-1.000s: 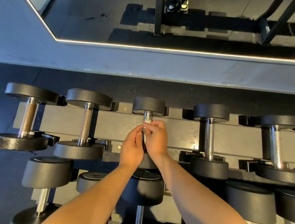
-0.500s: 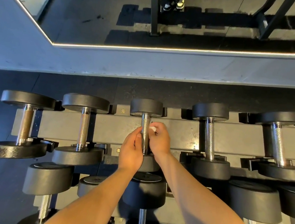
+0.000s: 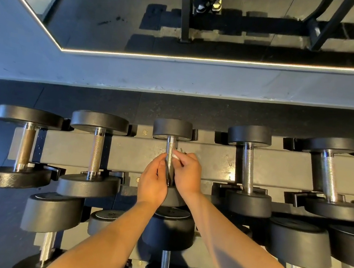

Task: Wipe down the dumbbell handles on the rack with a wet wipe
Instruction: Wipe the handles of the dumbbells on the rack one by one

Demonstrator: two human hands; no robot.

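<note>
The left hand [image 3: 153, 182] grips the middle knurled chrome dumbbell handle [image 3: 170, 149] cradled in the black metal rack [image 3: 138, 153], the right hand [image 3: 188, 173] pinching a white wet wipe [image 3: 175, 156] against it.

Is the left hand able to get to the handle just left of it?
Probably yes: nothing stands between the left hand and that neighbouring handle, though it grips the middle handle.

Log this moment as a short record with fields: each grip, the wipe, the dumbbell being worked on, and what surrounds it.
left grip: curled round the lower part of the middle handle, from its left
right grip: pinches the wet wipe against that handle's right side
rack: five dumbbells in full view on the top row
leftmost handle: brownish, the others shiny
behind: mirror on the wall
</note>
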